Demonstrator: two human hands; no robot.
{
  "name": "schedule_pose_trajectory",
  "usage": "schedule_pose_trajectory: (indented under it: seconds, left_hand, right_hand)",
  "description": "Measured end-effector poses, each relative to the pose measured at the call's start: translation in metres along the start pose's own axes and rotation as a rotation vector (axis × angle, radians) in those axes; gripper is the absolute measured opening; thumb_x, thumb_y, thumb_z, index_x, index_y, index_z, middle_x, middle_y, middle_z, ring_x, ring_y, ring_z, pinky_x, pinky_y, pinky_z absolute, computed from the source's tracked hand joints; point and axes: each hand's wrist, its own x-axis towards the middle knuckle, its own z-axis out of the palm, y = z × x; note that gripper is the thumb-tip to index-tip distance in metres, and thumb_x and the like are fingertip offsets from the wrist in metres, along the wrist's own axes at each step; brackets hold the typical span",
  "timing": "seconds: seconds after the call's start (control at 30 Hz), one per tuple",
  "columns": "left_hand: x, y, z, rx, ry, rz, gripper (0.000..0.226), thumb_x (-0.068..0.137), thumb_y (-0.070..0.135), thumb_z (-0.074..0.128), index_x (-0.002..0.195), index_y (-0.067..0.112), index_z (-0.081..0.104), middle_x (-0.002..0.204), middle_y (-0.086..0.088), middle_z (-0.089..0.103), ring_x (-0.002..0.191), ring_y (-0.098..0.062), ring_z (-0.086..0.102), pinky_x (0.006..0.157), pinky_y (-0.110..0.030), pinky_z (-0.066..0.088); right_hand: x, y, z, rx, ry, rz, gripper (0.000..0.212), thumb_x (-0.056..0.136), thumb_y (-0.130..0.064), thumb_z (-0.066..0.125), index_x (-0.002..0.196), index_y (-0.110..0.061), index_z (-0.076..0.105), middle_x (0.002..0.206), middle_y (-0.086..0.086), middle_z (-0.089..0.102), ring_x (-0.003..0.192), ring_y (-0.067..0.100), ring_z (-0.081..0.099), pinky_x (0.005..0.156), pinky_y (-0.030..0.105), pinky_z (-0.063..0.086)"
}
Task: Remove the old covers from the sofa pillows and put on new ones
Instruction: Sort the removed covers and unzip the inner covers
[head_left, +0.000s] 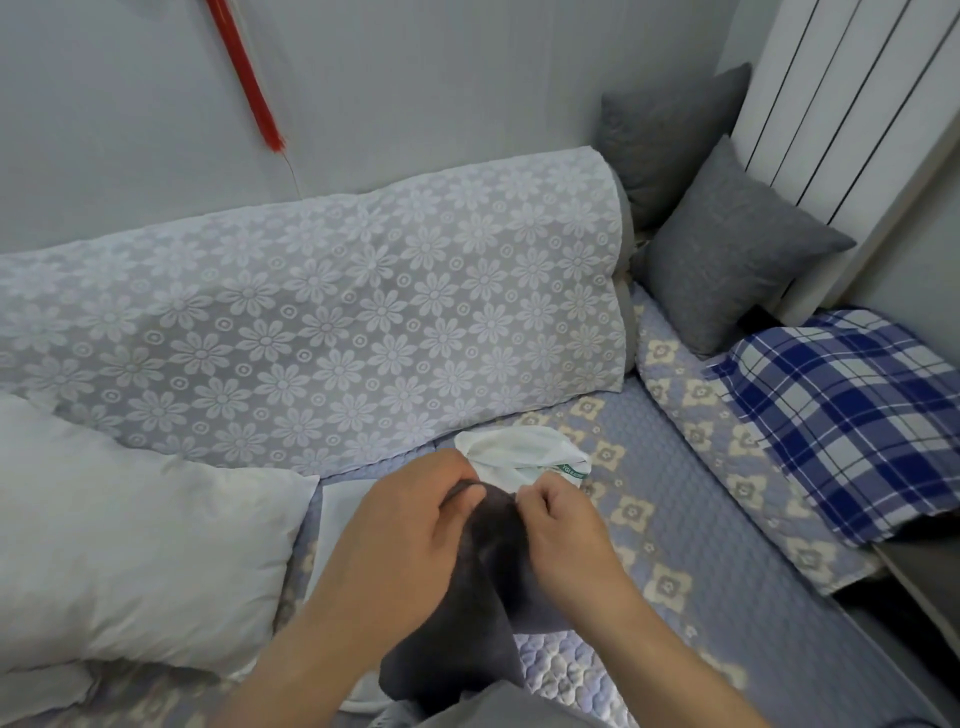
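Right up close, both hands are on a dark grey pillow cover, bunched low in the middle above the sofa seat. The left hand grips the left edge of its opening, fingers curled round the cloth. The right hand pinches the right edge, fingers tucked tight on the hem. Just beyond the knuckles, a white pillow insert pokes out of the cover's mouth, a green-printed label at its right side. To the left, a bare white pillow lies on the seat, touching the backrest behind it. The seat wears a blue quilted pad with cream flowers. Further back, the long sofa backrest is draped in white lace with daisy shapes. On the right, a blue and white plaid pillow rests on the side section. Beyond it, two grey pillows stand in the far corner, the nearer one leaning in front of the farther one. A white radiator rises behind them, and a red tassel hangs on the far wall.
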Motion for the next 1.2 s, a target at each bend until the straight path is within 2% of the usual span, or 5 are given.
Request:
schedule_pose_trajectory:
  seconds: [0.43,0.53,0.67,0.8,1.2]
  left_hand:
    - [0.008,-0.033,-0.04,-0.322,0.434,-0.406,0.032,0.1,0.005,0.054,0.09,0.034,0.064,0.088,0.013,0.064,0.082,-0.004,0.058,0.081,-0.029,0.044]
    - [0.012,-0.018,-0.037,-0.246,0.21,-0.366,0.032,0.094,0.01,0.061,0.099,0.041,0.064,0.08,0.018,0.062,0.064,-0.001,0.054,0.068,-0.021,0.043]
    - [0.006,0.016,-0.009,0.102,-0.306,-0.201,0.045,0.079,0.057,0.065,0.12,0.052,0.049,0.102,0.025,0.06,0.092,0.004,0.057,0.084,-0.019,0.048]
    - [0.0,0.021,0.0,0.289,-0.21,-0.187,0.011,0.098,0.039,0.045,0.108,0.038,0.05,0.093,0.014,0.066,0.087,-0.007,0.061,0.079,-0.035,0.051]
    - [-0.007,0.011,-0.015,0.424,-0.235,-0.207,0.019,0.102,0.045,0.042,0.104,0.035,0.059,0.083,0.008,0.066,0.082,-0.012,0.062,0.078,-0.037,0.053]
  right_hand:
    - [0.022,0.029,-0.026,0.03,0.082,-0.089,0.034,0.103,-0.018,0.05,0.072,-0.007,0.041,0.069,0.001,0.04,0.059,0.005,0.034,0.057,0.024,0.037]
    - [0.007,-0.001,-0.025,0.004,-0.021,-0.254,0.033,0.103,-0.022,0.052,0.076,-0.003,0.046,0.065,-0.007,0.043,0.063,0.006,0.039,0.064,0.031,0.041]
    - [-0.009,-0.03,-0.018,-0.08,-0.087,-0.381,0.031,0.101,-0.024,0.054,0.072,-0.016,0.046,0.063,-0.011,0.05,0.06,0.006,0.045,0.058,0.022,0.036]
    - [-0.015,-0.034,-0.016,-0.261,-0.022,-0.429,0.031,0.102,-0.029,0.05,0.074,-0.017,0.044,0.062,-0.004,0.05,0.061,0.016,0.047,0.06,0.036,0.037]
    - [0.023,0.057,-0.017,-0.367,0.093,-0.036,0.029,0.1,-0.017,0.045,0.072,-0.01,0.044,0.074,0.005,0.051,0.069,0.021,0.047,0.057,0.033,0.031]
